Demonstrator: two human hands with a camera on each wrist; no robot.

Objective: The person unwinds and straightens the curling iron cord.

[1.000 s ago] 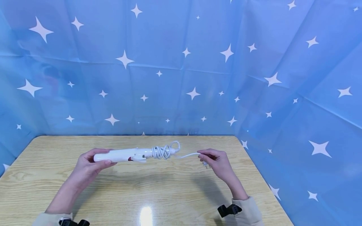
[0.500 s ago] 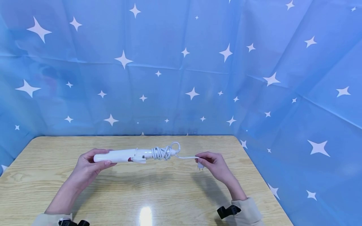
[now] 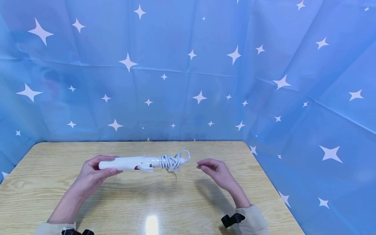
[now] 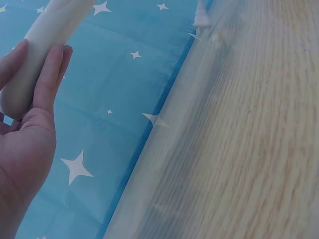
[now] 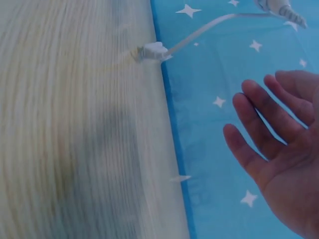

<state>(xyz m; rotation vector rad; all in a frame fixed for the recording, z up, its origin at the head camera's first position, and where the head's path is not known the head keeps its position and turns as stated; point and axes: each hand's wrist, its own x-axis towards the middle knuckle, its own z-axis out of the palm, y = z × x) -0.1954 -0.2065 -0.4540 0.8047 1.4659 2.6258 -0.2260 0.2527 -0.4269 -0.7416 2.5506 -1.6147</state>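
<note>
pretty bright, even light in the head view, blown-out glare on the near tabletop (image 3: pixel 176 202), soft shadows under the left hand (image 3: pixel 91 174) and right hand (image 3: pixel 219 175), wrist views dimmer and hazy, plug (image 5: pixel 155 51) kinda smeary, probably motion blur

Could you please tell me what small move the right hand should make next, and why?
Probably the right hand should reach for the small white plug and take it: the hand holds nothing and the plug is loose, apart from it, while the thin white cable is wound around one end of the glossy white cylindrical appliance gripped by the left hand.
</note>
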